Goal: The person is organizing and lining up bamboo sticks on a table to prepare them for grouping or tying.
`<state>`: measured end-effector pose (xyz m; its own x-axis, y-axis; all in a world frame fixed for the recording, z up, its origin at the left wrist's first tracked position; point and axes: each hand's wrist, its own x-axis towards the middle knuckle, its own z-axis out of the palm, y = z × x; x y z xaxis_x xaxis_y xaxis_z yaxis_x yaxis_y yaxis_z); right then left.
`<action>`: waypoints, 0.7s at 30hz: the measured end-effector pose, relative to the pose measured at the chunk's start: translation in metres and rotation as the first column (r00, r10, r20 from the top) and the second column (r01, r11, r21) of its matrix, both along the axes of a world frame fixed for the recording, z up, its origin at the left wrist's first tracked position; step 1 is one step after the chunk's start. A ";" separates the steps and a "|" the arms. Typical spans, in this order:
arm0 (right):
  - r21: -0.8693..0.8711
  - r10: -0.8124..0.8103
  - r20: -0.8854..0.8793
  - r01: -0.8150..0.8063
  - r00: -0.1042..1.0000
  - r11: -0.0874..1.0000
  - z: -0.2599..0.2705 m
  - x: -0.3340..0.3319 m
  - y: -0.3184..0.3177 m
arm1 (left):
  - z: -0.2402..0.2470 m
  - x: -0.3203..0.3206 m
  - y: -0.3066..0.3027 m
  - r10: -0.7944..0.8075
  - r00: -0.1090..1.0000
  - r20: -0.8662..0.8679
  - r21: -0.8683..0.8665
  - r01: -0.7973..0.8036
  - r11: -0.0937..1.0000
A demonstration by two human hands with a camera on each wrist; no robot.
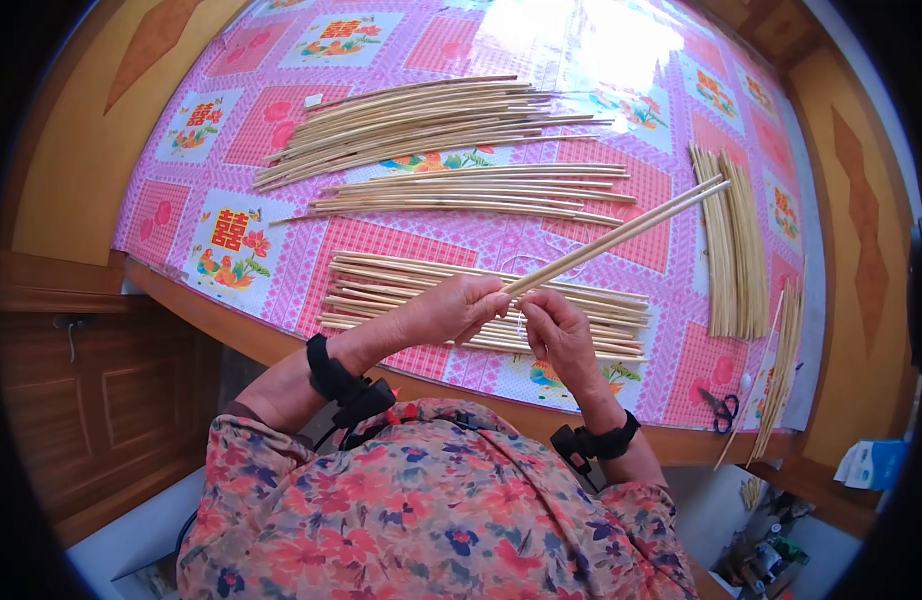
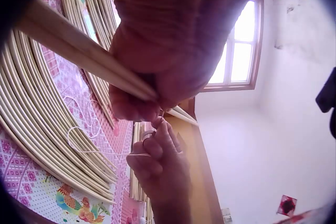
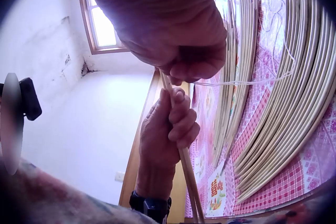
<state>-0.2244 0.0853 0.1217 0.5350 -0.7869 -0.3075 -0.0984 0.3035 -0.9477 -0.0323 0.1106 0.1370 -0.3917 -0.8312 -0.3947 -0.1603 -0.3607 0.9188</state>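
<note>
My left hand (image 1: 459, 308) grips two thin pale wooden sticks (image 1: 631, 230) side by side, its fingers curled round them. The sticks slant up to the right above the table. Close beside it, my right hand (image 1: 563, 335) pinches a thin white string (image 3: 236, 83) where it meets the sticks. From the right fingers the string trails in loose loops to the tabletop, as the left wrist view shows. Under both hands lies a row of similar sticks (image 1: 381, 290). The fingertips of my right hand are partly hidden in its own wrist view.
Two more groups of sticks, a large pile (image 1: 411, 125) and a smaller row (image 1: 481, 190), lie farther back on the patterned tablecloth (image 1: 251, 150). Bundles of thin stalks (image 1: 736, 250) lie at the right. Black-handled scissors (image 1: 721, 410) rest near the right front edge.
</note>
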 end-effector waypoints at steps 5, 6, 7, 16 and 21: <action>-0.092 0.033 0.025 -0.031 0.999 0.995 -0.010 -0.004 -0.001 | -0.007 0.001 -0.001 -0.014 0.992 0.129 -0.288 0.051 0.956; -0.180 0.039 -0.034 -0.045 0.999 0.983 -0.010 -0.003 -0.002 | -0.005 0.002 -0.001 -0.020 0.993 0.116 -0.267 0.051 0.962; -0.186 0.039 -0.031 -0.044 0.999 0.982 -0.009 -0.003 -0.002 | -0.005 0.002 -0.001 -0.025 0.992 0.126 -0.272 0.059 0.960; -0.034 0.060 0.029 -0.059 0.998 0.998 -0.004 -0.002 0.005 | -0.007 0.006 0.002 -0.054 0.987 0.154 -0.314 0.101 0.944; -0.072 0.009 0.001 -0.009 1.000 0.997 -0.004 0.006 0.007 | -0.001 0.009 0.003 -0.036 0.980 0.197 -0.291 0.093 0.952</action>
